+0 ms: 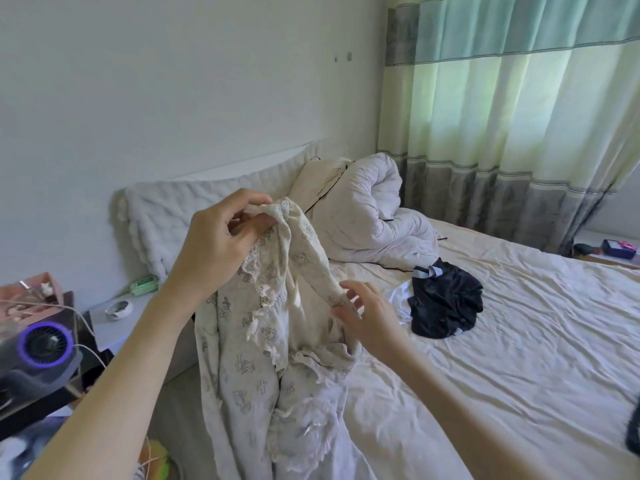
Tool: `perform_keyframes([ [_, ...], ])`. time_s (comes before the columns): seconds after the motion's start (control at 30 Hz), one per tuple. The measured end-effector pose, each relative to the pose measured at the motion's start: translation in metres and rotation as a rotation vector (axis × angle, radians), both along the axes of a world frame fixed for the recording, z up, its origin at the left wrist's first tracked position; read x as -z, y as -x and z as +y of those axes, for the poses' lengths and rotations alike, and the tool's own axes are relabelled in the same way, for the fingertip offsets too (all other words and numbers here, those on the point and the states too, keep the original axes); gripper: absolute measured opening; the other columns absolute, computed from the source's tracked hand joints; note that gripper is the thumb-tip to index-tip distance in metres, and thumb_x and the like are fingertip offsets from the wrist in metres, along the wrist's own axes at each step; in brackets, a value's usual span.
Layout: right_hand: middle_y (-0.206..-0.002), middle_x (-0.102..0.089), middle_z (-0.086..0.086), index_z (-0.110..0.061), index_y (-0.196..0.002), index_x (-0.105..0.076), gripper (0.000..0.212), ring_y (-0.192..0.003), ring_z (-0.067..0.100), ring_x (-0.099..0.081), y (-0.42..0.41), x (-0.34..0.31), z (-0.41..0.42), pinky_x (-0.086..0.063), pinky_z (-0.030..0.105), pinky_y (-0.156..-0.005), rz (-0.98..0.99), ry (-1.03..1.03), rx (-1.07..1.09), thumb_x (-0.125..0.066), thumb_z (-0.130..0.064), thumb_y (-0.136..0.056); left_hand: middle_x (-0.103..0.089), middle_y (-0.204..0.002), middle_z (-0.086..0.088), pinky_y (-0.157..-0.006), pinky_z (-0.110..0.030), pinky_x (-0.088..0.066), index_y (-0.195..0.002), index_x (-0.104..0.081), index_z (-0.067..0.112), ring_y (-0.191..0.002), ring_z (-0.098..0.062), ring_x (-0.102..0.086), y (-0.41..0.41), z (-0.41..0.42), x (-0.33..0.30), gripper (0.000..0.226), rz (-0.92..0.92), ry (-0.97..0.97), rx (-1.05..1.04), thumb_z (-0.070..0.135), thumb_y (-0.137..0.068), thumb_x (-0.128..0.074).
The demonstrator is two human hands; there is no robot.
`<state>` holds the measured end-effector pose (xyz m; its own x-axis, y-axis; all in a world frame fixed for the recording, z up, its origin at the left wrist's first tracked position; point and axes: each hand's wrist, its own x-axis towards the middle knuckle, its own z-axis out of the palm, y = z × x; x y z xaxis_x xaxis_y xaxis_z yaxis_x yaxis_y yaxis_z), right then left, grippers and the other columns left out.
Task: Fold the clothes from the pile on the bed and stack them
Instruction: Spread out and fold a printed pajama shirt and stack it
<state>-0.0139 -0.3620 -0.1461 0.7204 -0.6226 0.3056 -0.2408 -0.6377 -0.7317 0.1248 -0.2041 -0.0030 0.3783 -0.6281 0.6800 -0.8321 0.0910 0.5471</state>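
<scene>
Left hand: the left hand [221,244] is raised over the bed's near left edge, thumb and curled fingers pinching the top of the cream garment [263,327]; the fingertips are partly buried in the cloth.
Right hand: the right hand [367,317] is lower and to the right, thumb and forefinger pinching the end of a sleeve-like strip of the same garment, the other fingers spread loosely; how firmly it grips cannot be told.
Cream garment: pale, with a faint grey print and a lace-trimmed edge, it hangs from the left hand down past the frame's bottom edge; its lower part is cut off and its kind is hard to make out.
Pile: a dark garment [446,303] lies crumpled near the middle of the bed [519,358], on top of a white piece [398,296] that shows only at its left side.
Bed's head end: a bunched white duvet [367,216] and a pillow [322,178] half hidden behind it.
Right edge of the frame: a dark shape on the bed, cut off, not identifiable.
Beside the bed, left: a nightstand [107,327] with a small dish [118,309] and a green packet [144,285]; a device with a purple-ringed fan [45,344], blurred and partly out of frame.
</scene>
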Motion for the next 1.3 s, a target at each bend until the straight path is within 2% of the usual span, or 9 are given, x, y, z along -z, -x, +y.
perform_keyframes([
  [0.1,-0.092,-0.047,-0.014,-0.023,-0.088,-0.061,0.003,-0.080,0.000,-0.047,-0.002,-0.002,-0.004,-0.038,0.018,-0.073,0.050,0.006,-0.139,-0.063,-0.024,-0.089,-0.062,-0.074,-0.003,-0.060,-0.027,-0.044,-0.090,-0.058,0.044,-0.066,-0.024,-0.053,-0.006,0.012,-0.002,0.026,0.022,0.011,-0.024,0.019,-0.087,-0.063],
  [0.2,-0.090,-0.054,-0.014,-0.024,-0.082,-0.056,0.011,-0.084,0.005,-0.053,-0.002,-0.008,-0.007,-0.045,0.022,-0.079,0.069,-0.108,-0.199,-0.064,-0.021,-0.088,-0.063,-0.073,0.007,-0.058,-0.017,-0.043,-0.087,-0.058,0.047,-0.062,-0.011,-0.054,-0.009,0.020,0.000,0.031,0.036,0.001,-0.064,0.016,-0.088,-0.063],
  [0.33,-0.065,-0.047,-0.009,-0.030,-0.075,-0.043,0.025,-0.057,0.007,-0.039,0.005,-0.013,-0.008,-0.033,0.016,-0.053,0.050,-0.078,-0.124,-0.062,-0.019,-0.088,-0.066,-0.083,0.002,-0.063,-0.016,-0.044,-0.087,-0.058,0.043,-0.074,-0.013,-0.059,-0.016,0.028,0.003,0.026,0.058,-0.026,-0.139,0.017,-0.088,-0.063],
  [0.47,-0.073,-0.062,-0.006,-0.024,-0.089,-0.055,0.017,-0.065,0.010,-0.057,0.015,-0.035,-0.012,-0.047,0.024,-0.063,-0.018,-0.209,-0.199,-0.064,-0.010,-0.086,-0.063,-0.082,-0.001,-0.062,-0.015,-0.042,-0.101,-0.065,0.020,-0.071,-0.006,-0.057,-0.023,0.032,0.003,0.014,0.069,-0.029,-0.240,0.017,-0.088,-0.063],
  [0.6,-0.047,-0.042,-0.015,-0.014,-0.060,-0.054,0.028,-0.045,0.000,-0.035,0.026,-0.048,-0.021,-0.027,0.012,-0.047,-0.013,-0.260,-0.232,-0.063,-0.007,-0.086,-0.061,-0.078,-0.004,-0.061,-0.010,-0.040,-0.099,-0.064,0.018,-0.069,-0.002,-0.057,-0.022,0.029,-0.003,0.012,0.022,-0.047,-0.269,0.016,-0.088,-0.063],
  [0.7,-0.058,-0.047,-0.014,-0.016,-0.068,-0.052,0.024,-0.049,-0.005,-0.041,0.035,-0.054,-0.027,-0.032,0.009,-0.049,-0.081,-0.300,-0.222,-0.056,-0.006,-0.090,-0.060,-0.076,0.005,-0.062,-0.004,-0.039,-0.098,-0.064,0.020,-0.068,0.013,-0.054,-0.022,0.027,-0.004,0.012,-0.018,-0.078,-0.276,0.015,-0.087,-0.064],
  [0.93,-0.067,-0.035,-0.007,-0.021,-0.072,-0.041,0.026,-0.054,0.003,-0.033,0.040,-0.060,-0.042,-0.029,0.017,-0.052,0.033,-0.308,-0.187,-0.044,-0.021,-0.098,-0.063,-0.080,-0.010,-0.061,-0.007,-0.038,-0.101,-0.066,0.015,-0.071,0.004,-0.057,-0.026,0.014,0.007,0.016,-0.045,-0.147,-0.288,0.017,-0.086,-0.065],
  [1.13,-0.079,-0.049,0.002,-0.013,-0.087,-0.054,0.012,-0.082,0.020,-0.045,0.045,-0.064,-0.057,-0.036,0.031,-0.072,-0.168,-0.553,-0.241,-0.048,-0.017,-0.096,-0.066,-0.084,-0.011,-0.073,-0.028,-0.047,-0.099,-0.064,0.018,-0.082,-0.022,-0.063,-0.031,0.005,0.013,0.012,-0.018,-0.151,-0.256,0.020,-0.087,-0.064],
  [1.3,-0.067,-0.053,-0.009,-0.019,-0.085,-0.054,0.011,-0.070,0.015,-0.042,0.058,-0.070,-0.060,-0.035,0.023,-0.061,-0.262,-0.432,-0.389,-0.062,-0.012,-0.089,-0.065,-0.083,0.009,-0.065,-0.001,-0.041,-0.093,-0.059,0.032,-0.077,0.011,-0.058,-0.037,0.004,0.024,0.016,-0.002,-0.130,-0.238,0.019,-0.086,-0.064],
])
